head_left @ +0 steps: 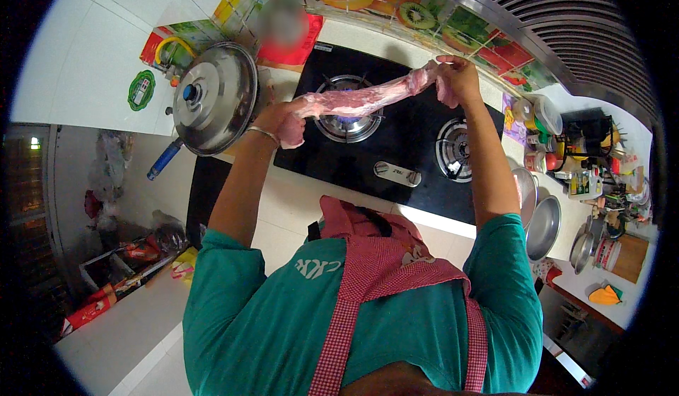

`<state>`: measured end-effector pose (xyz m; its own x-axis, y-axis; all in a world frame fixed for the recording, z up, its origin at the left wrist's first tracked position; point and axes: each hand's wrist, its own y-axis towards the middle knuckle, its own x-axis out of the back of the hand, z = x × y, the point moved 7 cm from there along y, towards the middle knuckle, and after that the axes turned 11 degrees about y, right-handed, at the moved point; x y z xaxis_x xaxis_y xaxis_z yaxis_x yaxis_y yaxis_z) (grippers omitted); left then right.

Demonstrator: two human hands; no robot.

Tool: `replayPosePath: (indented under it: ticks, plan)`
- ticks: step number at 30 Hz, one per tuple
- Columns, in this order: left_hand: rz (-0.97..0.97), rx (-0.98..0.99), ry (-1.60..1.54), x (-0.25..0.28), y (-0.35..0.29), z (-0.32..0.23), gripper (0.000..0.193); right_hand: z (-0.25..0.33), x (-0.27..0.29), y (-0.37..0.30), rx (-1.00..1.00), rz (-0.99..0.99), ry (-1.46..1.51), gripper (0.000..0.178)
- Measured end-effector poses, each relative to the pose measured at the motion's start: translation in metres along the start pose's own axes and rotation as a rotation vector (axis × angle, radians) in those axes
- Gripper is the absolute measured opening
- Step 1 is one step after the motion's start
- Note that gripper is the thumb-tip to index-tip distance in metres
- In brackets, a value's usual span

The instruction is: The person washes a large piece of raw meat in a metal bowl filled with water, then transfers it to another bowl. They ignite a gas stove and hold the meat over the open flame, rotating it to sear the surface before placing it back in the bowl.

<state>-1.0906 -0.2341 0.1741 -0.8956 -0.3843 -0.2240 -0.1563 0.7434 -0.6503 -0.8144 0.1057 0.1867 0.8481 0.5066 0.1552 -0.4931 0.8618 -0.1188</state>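
A long strip of raw meat (368, 99), pink with white fat, is stretched between my two hands over the black gas stove (332, 159). My left hand (277, 118) is closed round its left end, and a piece hangs below the fingers. At the other end my right hand (458, 79) grips the meat, higher and toward the back wall, with a flap hanging beside the palm. Beneath the strip's left half lies the left burner (346, 128), where a bluish flame glow shows. The right burner (453, 148) sits near my right forearm.
Left of the stove stands a lidded pan (212, 106) with a blue handle (165, 159). A red packet (303, 46) lies behind it. Grey pans (543, 227) and jars (548, 116) crowd the right counter. The range hood (566, 28) overhangs the back right.
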Motion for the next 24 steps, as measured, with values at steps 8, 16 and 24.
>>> replayPosePath:
  ticks: [8,16,24]
  plan:
    - [-0.158,-0.070,0.437,0.036,0.048,0.025,0.036,0.026,0.010,-0.004,0.089,-0.061,-0.120,0.016]
    - [-0.357,-0.130,0.738,0.003,0.021,-0.008,0.047,0.040,0.026,0.002,0.141,-0.119,-0.126,0.016]
    - [-0.333,-0.076,0.655,0.031,0.065,0.031,0.053,0.055,0.031,0.009,0.195,-0.054,0.013,0.015]
